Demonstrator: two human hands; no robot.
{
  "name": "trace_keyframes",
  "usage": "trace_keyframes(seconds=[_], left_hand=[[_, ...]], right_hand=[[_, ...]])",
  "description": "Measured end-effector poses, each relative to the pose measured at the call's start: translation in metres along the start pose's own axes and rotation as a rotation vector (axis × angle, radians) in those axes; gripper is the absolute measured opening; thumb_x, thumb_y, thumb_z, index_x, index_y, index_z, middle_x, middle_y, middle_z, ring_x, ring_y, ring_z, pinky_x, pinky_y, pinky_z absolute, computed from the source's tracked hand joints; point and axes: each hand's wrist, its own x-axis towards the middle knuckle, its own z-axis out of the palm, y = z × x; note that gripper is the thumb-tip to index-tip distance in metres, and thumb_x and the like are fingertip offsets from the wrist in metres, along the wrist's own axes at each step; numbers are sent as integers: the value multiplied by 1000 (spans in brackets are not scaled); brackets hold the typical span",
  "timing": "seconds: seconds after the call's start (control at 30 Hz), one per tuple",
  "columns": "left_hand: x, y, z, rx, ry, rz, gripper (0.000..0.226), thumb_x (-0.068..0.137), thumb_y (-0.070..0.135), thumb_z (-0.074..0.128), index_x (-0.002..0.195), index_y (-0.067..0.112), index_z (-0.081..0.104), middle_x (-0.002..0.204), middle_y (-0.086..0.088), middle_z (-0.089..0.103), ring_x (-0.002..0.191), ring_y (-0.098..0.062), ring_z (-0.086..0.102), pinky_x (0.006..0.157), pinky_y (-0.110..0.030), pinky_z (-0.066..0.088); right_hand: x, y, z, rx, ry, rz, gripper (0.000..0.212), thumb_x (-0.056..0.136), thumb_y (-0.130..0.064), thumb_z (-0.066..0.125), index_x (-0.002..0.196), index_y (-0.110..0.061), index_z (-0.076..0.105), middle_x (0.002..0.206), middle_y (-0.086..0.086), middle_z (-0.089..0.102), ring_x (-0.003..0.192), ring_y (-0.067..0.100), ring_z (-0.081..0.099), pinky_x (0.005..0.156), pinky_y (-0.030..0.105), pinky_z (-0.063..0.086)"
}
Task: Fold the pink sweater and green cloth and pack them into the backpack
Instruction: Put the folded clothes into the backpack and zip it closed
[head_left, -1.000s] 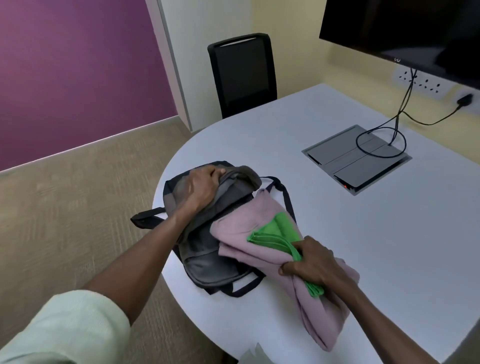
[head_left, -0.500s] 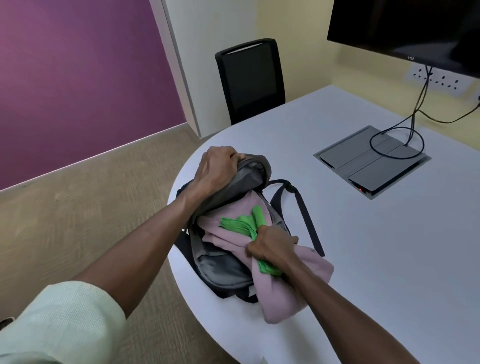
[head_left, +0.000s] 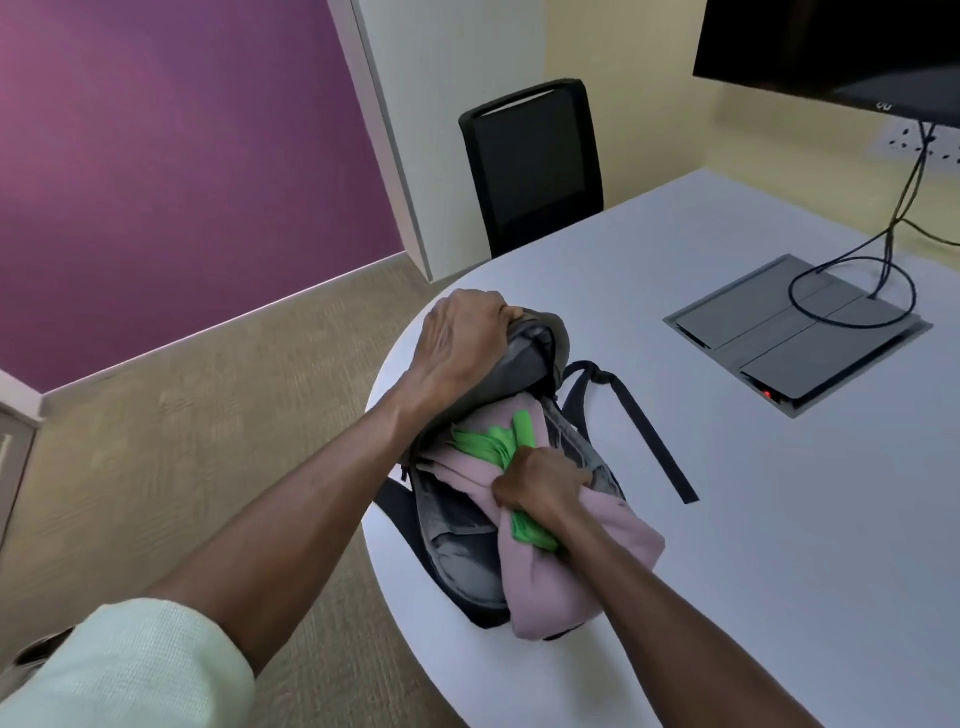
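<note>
Sleeve: a pale green cuff (head_left: 130, 670) sits low at the left, on the left forearm that reaches up and right toward the bag
Left hand: the left hand (head_left: 457, 345) is clenched over the top flap of the backpack, fingers curled around the fabric and lifting it so the mouth gapes
Backpack: the grey backpack (head_left: 462, 540) lies at the rounded near edge of the white table (head_left: 779, 519), its opening facing right, one black strap (head_left: 649, 436) trailing across the tabletop
Green cloth: the green cloth (head_left: 493, 444) lies bunched on top of the sweater, its upper end inside the mouth of the bag, its lower end showing under the right fist
Pink sweater: the pink sweater (head_left: 561, 587) is partly inside the opening, its lower folded end hanging out over the bag's side onto the table
Right hand: the right hand (head_left: 540, 491) is a tight fist gripping sweater and cloth together
Chair: a black chair (head_left: 532, 161) stands beyond the table
Floor box: a grey panel (head_left: 795, 332) set in the table, a black cable (head_left: 893, 249) looped on it
</note>
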Motion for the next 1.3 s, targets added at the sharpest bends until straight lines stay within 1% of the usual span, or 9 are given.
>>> trace_keyframes(seconds=[0.3,0.7,0.83,0.93,0.97,1.03,1.17,1.23,1.3], left_hand=[[-7,14,-15,-55,41,-11,42,99,29,49,69,3,62,62,-10,60,58,-28,57,56,-43,50],[-14,-2,-7,-171,19,-178,41,99,32,55,70,4,63,65,-4,62,61,-24,58,57,-34,46],[-15,-15,-5,-173,0,-178,39,98,33,56,71,5,65,69,-7,65,64,-25,57,58,-32,42],[-14,-14,-3,-179,-11,-154,38,98,33,55,72,7,65,72,-8,67,67,-27,59,61,-35,46],[-14,-13,-3,-178,-12,-143,38,98,33,54,71,8,64,72,-7,67,67,-27,60,61,-35,47],[-15,-10,-4,-163,-17,-116,38,98,34,53,72,9,65,74,-6,68,69,-28,60,63,-36,48],[-24,-12,0,-186,-59,-105,36,98,35,53,80,10,71,77,-4,71,69,-22,62,64,-36,52],[-28,-11,1,-179,-49,-106,37,99,34,54,77,8,69,73,-4,69,66,-22,61,60,-35,50],[-28,-10,0,-181,-31,-105,36,99,33,54,77,8,69,74,-4,69,67,-23,62,60,-32,47]], right_hand=[[37,-35,-7,-14,-55,15,53,78,-41,55,125,-19,57,131,7,54,122,33,50,96,56,34],[66,-18,25,158,-216,60,129,50,-100,44,150,-19,33,152,21,30,136,42,32,111,55,28],[73,36,30,260,-52,-130,59,95,-62,43,143,-26,47,151,23,31,136,39,38,113,45,34],[59,39,46,-102,388,-301,26,95,-27,51,99,-12,73,107,17,57,96,37,56,81,45,49],[55,32,49,-203,348,-368,32,90,-19,43,89,-10,74,100,15,59,93,35,55,80,45,47],[58,31,59,-347,150,-420,61,90,-34,18,122,-12,66,131,18,54,124,38,46,106,51,34],[88,64,75,-351,-26,-270,85,89,-76,12,158,-29,-2,165,6,-10,152,29,-11,117,57,-9],[85,57,68,-391,-32,-265,84,90,-74,14,158,-25,8,166,8,-1,152,31,-8,114,60,-14],[77,33,62,-396,125,-300,77,94,-62,16,143,-10,46,151,18,41,146,35,21,117,59,2]])
